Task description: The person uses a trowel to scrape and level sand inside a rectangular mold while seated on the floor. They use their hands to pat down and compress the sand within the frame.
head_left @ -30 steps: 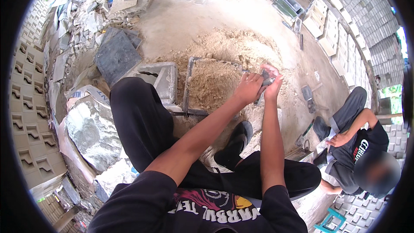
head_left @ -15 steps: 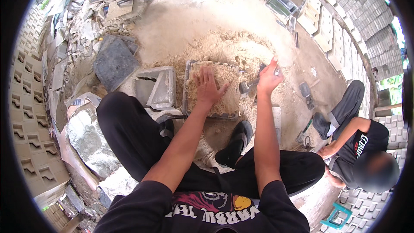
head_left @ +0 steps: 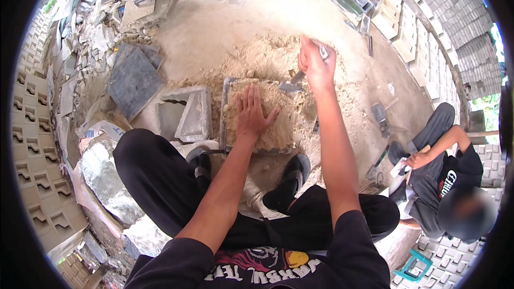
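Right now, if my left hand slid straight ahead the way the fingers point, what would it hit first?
Probably the far rim of the mould: the left hand lies flat on the sand inside it, fingers pointing that way.

- The trowel handle is buried inside the right hand; only the blade shows
- The left hand covers part of the sand-filled mould
- A seated person at right is partly cut by the rim; what their hand holds is too small to tell
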